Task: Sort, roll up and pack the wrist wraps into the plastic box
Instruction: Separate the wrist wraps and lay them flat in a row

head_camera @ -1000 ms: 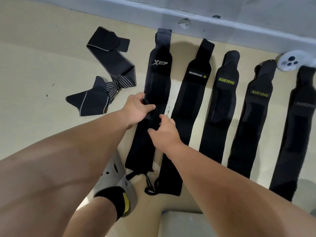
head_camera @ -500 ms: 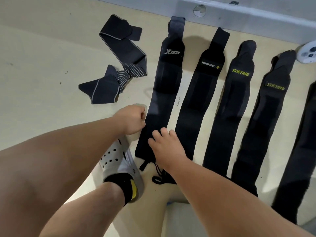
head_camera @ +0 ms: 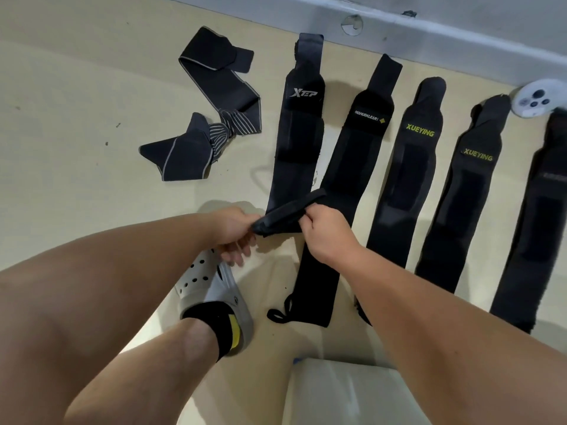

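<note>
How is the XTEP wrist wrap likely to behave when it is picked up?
Probably floppy: the XTEP wrap folds over itself where the left hand and right hand grip its near end. Likely light: a loose pinch lifts it. Its matte fabric seems unlikely to slip.

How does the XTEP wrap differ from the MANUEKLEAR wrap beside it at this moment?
The XTEP wrap has its near end folded up, pinched by the left hand and right hand; the MANUEKLEAR wrap lies flat. XTEP's logo is plain pale; MANUEKLEAR's has a yellow diamond. Both are black, on the floor.
</note>
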